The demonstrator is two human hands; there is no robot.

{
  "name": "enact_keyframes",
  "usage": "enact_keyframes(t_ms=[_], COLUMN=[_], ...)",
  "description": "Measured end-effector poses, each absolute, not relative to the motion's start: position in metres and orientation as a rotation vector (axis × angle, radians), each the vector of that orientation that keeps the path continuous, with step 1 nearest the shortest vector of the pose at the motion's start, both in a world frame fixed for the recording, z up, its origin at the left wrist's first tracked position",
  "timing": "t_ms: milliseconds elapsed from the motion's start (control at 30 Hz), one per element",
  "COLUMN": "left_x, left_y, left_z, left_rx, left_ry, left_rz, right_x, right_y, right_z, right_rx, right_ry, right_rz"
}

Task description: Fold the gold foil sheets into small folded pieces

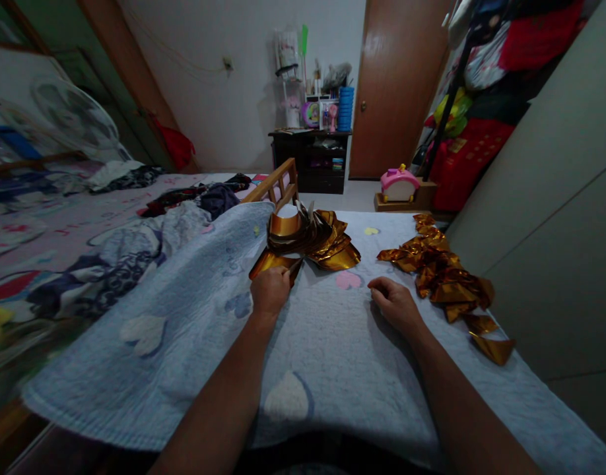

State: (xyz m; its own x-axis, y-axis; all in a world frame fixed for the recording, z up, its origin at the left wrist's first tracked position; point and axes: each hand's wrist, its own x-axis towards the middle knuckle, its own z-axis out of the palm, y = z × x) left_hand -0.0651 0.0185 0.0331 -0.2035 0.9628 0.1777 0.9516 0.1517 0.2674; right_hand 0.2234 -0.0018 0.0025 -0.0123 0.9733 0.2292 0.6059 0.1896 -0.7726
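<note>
My left hand [270, 290] is closed on the near edge of a shiny gold foil sheet [261, 264], its knuckles upward. That sheet lies against a fanned stack of gold foil sheets [327, 237], which has a curled piece with a white inner side at its left. To the right, my right hand [393, 302] is low over the blue quilt [327, 343], near a pink heart print. Its fingers are curled together, and whatever they may hold is hidden. Crumpled gold foil pieces [439, 270] lie in a heap farther right, apart from this hand.
A wooden bed rail [278, 181] stands behind the foil stack. Rumpled clothes [134, 254] cover part of the bed on the left. A pale cabinet [545, 237] borders the right side. At the back are a dark shelf [307, 161] and a pink toy [399, 183].
</note>
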Motion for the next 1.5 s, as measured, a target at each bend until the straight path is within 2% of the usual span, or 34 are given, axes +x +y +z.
enact_keyframes(t_ms=[400,967,1300,1500], left_x=[-0.066,-0.064,-0.061,-0.034], left_y=[0.024,0.024,0.02,-0.001], left_z=[0.029,0.03,0.031,0.029], left_rx=[1.816,1.854,1.819,1.836], left_ry=[2.292,2.282,2.113,1.527], left_rz=[0.66,0.585,1.19,1.527], right_x=[0.224,0.222,0.223,0.22], right_y=[-0.002,-0.003,-0.003,-0.006], right_z=[0.002,0.005,0.004,0.005], right_rx=[-1.526,-1.521,-1.547,-1.532], right_ry=[-1.726,-1.727,-1.752,-1.802], right_rz=[0.591,0.6,0.6,0.618])
